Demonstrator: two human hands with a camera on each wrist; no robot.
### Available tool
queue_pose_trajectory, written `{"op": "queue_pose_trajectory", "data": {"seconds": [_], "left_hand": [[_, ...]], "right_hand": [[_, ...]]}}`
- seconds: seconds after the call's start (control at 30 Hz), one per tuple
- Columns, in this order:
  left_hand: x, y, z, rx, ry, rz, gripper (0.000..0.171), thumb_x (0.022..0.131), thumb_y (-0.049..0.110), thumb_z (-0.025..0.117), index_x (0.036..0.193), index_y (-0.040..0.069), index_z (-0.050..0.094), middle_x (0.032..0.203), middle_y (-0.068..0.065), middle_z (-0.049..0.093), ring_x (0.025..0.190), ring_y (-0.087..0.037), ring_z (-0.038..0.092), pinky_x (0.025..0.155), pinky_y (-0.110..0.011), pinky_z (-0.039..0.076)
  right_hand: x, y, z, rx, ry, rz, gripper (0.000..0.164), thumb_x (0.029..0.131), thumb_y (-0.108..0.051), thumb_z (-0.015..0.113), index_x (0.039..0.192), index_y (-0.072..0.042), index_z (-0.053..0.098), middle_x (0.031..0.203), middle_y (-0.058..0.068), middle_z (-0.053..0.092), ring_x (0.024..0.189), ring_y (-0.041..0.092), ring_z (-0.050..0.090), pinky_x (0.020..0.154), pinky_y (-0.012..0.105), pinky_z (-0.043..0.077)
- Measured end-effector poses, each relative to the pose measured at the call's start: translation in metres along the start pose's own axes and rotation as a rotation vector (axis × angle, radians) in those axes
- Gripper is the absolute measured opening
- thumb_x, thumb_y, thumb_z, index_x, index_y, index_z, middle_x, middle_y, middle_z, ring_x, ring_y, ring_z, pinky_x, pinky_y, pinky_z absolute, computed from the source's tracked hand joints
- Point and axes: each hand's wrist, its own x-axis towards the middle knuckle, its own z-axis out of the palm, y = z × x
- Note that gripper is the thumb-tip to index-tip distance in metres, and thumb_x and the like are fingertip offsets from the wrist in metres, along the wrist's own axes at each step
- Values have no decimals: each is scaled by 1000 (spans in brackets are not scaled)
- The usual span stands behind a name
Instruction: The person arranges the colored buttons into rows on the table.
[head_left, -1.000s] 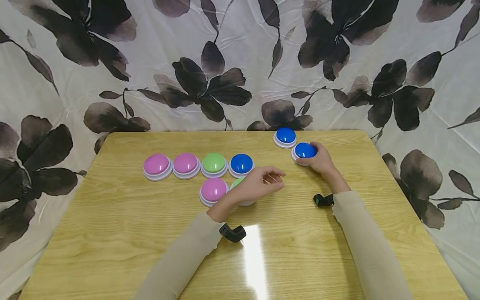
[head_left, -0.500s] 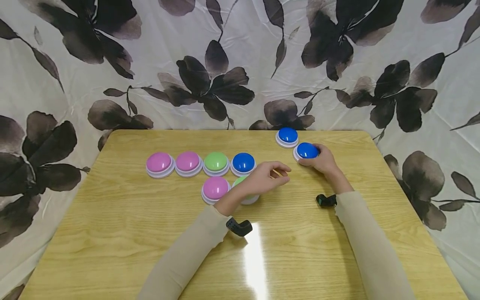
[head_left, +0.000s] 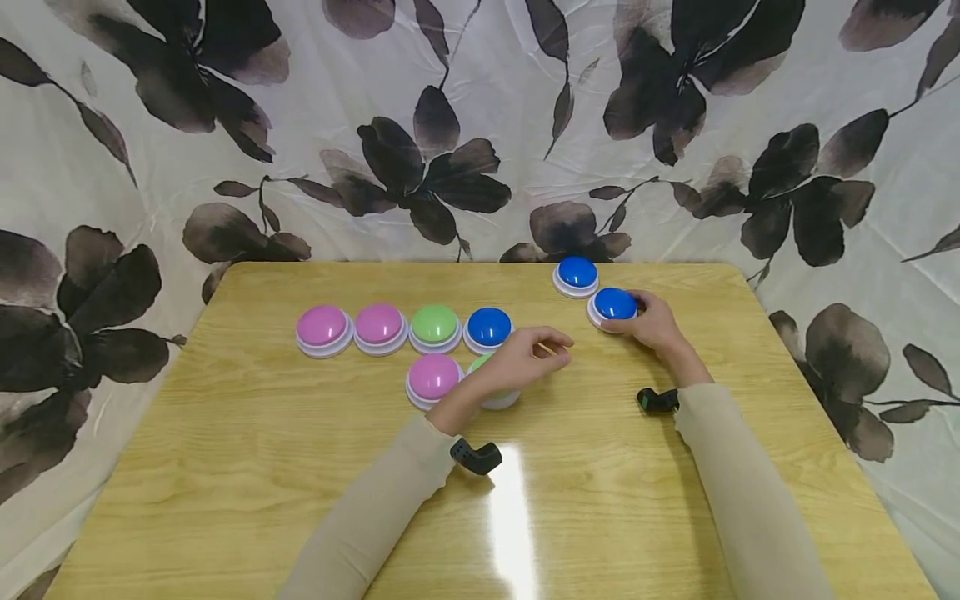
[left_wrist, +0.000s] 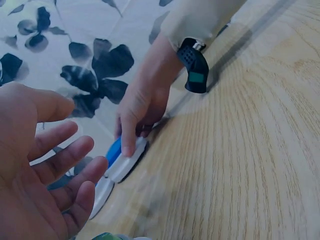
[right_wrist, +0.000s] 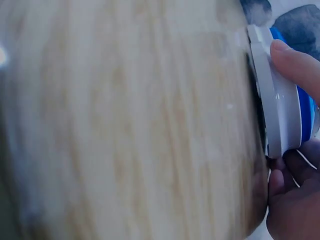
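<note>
My right hand (head_left: 654,323) grips a blue push button (head_left: 615,304) with a white base at the back right of the table, thumb on the near side of its rim. In the right wrist view the thumb (right_wrist: 297,67) lies along the white base (right_wrist: 275,100). Just behind that button stands another blue push button (head_left: 577,272), close against it. My left hand (head_left: 528,357) hovers with loosely bent fingers and nothing in them, over a green push button (head_left: 501,401) that it partly hides. In the left wrist view its fingers (left_wrist: 65,145) are spread apart.
Left of centre runs a row of push buttons: two pink, with one pink button (head_left: 323,326) at the end, a green one (head_left: 434,324) and a blue one (head_left: 489,327). In front sits another pink button (head_left: 434,377). A floral cloth (head_left: 420,75) hangs behind the wooden table (head_left: 225,467).
The left hand has shifted slightly to the right and stays without anything in it. The right hand keeps its grip on the blue push button, which stays beside the other one.
</note>
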Motion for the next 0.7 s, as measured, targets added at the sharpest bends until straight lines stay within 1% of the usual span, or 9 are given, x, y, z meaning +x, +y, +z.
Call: {"op": "queue_pose_trajectory", "data": {"seconds": [0.1,0.17,0.3,0.43,0.5,0.6,0.7], "left_hand": [[0,-5,1,5,2,-10,31,96,20,63,122,1,64,103,1,65,93,-14,59,81,-25,50],[1,-7,1,12,12,-10,31,96,19,63,121,1,64,102,0,65,93,-14,59,81,-25,50],[4,-10,0,26,36,-11,31,96,19,63,121,1,64,101,0,65,92,-15,60,81,-25,50],[10,-11,-2,19,51,-22,34,95,19,64,124,0,63,103,-2,65,92,-15,60,81,-25,51],[14,-12,-3,22,66,-35,34,95,19,65,124,1,63,103,-2,65,91,-15,60,80,-24,51],[18,-10,-4,31,93,-46,34,94,17,65,125,3,62,108,-5,65,93,-16,60,81,-25,51],[20,-10,-6,32,101,-53,37,94,14,65,129,3,60,118,-11,64,98,-20,62,83,-26,51]], "right_hand": [[-1,1,1,-11,-13,15,98,73,-38,86,147,1,35,147,23,37,133,38,35,110,51,29],[-3,0,2,-16,-23,9,98,73,-40,86,147,0,36,146,22,38,131,38,37,109,51,31],[-6,-6,5,-23,-42,-24,98,72,-42,85,146,-1,37,144,22,40,126,38,41,106,52,35],[-12,-15,6,-36,-64,-49,97,73,-41,85,146,-1,36,144,22,40,127,39,41,105,53,37],[-15,-21,7,-40,-76,-60,97,73,-41,86,146,-2,37,144,21,40,127,39,40,104,54,37],[-21,-30,7,-49,-88,-89,95,73,-41,86,145,-2,38,142,21,42,126,39,41,103,55,38],[-27,-38,8,-62,-97,-123,93,72,-40,86,144,-2,40,139,20,45,124,39,42,101,56,39]]}}
